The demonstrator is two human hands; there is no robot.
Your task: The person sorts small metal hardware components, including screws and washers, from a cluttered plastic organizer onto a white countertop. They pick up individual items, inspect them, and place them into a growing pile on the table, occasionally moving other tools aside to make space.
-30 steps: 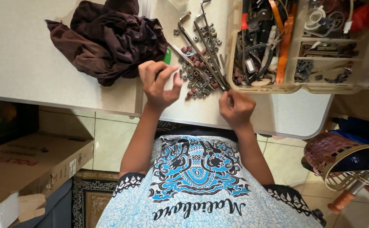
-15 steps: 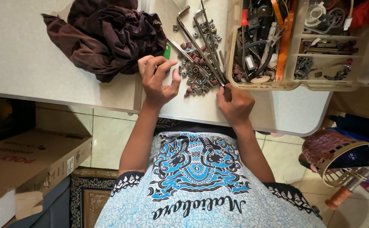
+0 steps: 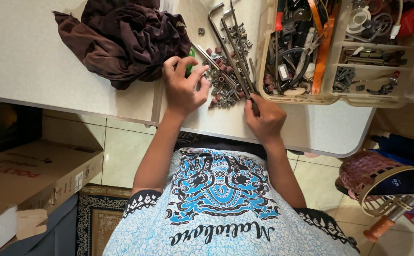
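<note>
My left hand (image 3: 182,89) hovers over a pile of small nuts, bolts and sleeves (image 3: 222,87) on the white table (image 3: 311,128). Its fingers are curled and touch the pile's left side. A green bit (image 3: 190,61) shows between those fingers; whether the hand holds it is unclear. My right hand (image 3: 264,118) sits at the table's near edge, its fingertips pinched on the near end of a long metal hex key (image 3: 235,66) that runs up through the pile.
A dark brown cloth (image 3: 121,40) is heaped left of the pile. A clear plastic organiser tray (image 3: 339,97) full of tools stands at the right. Below the table are a cardboard box (image 3: 31,170), a patterned rug (image 3: 93,213) and a woven basket (image 3: 377,180).
My left hand's fingers have shifted a little over the pile. My right hand stays at the hex key's near end.
</note>
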